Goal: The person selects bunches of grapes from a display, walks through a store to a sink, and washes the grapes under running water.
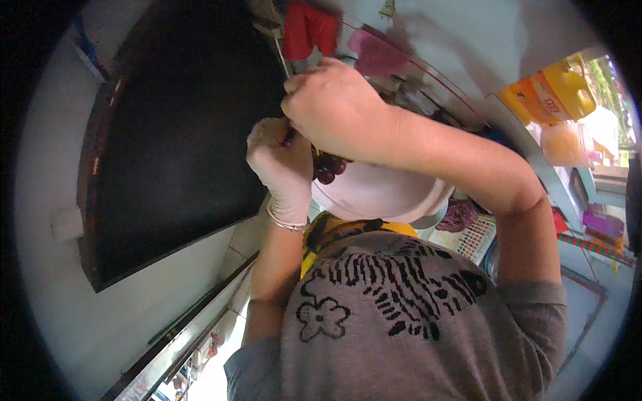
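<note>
A bunch of dark red grapes (328,168) shows just beyond my hands, over a white plastic basin (386,188). My left hand (281,155), with a thin bracelet at its wrist, is curled around part of the bunch, and a dark bit shows at its fingers. Right above it, my right hand (336,103) is bent inward, close against the left one. Its fingertips are hidden behind the back of the hand, so what it holds cannot be seen.
A large black panel (190,135) stands on the left. A red cloth (310,30) and a pink cloth (378,52) hang ahead. At right are a yellow jug (551,92), a jar (567,143) and a white plastic basket (474,238) near the basin.
</note>
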{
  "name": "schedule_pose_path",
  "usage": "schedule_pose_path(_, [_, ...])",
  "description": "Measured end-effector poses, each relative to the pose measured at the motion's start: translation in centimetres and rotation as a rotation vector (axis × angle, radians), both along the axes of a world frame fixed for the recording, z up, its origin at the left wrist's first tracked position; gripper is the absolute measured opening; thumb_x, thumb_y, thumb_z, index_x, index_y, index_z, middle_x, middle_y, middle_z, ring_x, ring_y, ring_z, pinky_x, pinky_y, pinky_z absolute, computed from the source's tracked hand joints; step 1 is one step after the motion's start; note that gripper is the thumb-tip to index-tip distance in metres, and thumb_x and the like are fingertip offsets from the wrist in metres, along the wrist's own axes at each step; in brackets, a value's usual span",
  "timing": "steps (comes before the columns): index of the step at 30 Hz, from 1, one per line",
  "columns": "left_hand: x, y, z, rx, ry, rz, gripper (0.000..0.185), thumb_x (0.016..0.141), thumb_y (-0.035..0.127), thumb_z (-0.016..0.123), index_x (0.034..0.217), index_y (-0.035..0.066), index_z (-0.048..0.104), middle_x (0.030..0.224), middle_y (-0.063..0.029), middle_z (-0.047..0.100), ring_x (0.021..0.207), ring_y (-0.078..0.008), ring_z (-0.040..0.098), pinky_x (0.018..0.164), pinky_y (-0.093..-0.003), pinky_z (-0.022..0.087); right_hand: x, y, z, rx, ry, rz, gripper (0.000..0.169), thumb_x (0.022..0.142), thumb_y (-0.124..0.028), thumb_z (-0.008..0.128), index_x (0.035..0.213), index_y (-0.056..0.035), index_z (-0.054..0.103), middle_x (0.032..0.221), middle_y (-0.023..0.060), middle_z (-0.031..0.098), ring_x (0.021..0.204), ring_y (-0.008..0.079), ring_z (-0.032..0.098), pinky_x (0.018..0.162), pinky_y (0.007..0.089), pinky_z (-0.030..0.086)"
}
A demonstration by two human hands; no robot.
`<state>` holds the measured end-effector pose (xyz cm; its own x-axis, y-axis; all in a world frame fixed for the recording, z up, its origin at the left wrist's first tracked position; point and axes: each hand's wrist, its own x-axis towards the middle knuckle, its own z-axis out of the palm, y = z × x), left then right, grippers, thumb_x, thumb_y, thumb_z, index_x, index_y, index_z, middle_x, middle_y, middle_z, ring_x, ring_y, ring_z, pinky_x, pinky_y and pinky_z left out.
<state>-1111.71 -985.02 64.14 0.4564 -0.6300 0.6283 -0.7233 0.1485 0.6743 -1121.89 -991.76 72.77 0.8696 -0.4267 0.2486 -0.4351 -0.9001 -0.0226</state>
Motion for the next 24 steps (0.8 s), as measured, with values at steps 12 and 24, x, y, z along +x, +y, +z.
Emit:
schedule_pose_path(12, [0.7,0.7,8.5,0.022,0.059,-0.208,0.029,0.066,0.013,0.079,0.089,0.001,0.066,0.085,-0.0066,0.063,0.076,-0.0175,0.061,0.072,-0.0286,0.048,-3.1,-1.7,2.3,-0.014,-0.598,0.101,0.013,0.071,-0.016,0.066,0.076,-0.0036,0.064,0.077,0.0083,0.058,0.073,0.0280,0.060,0.066,0.0374,0.050])
schedule_pose_path(24, [8.0,-5.8,-9.7,-0.077,-0.508,-0.584,0.041,0.094,0.041,0.036,0.117,0.008,0.046,0.112,-0.0035,0.054,0.105,-0.0207,0.051,0.089,-0.0304,0.043,-3.2,-2.0,4.6,0.009,-0.395,0.173,0.015,0.074,-0.016,0.064,0.081,-0.0037,0.066,0.083,0.0081,0.058,0.077,0.0262,0.061,0.071,0.0365,0.049])
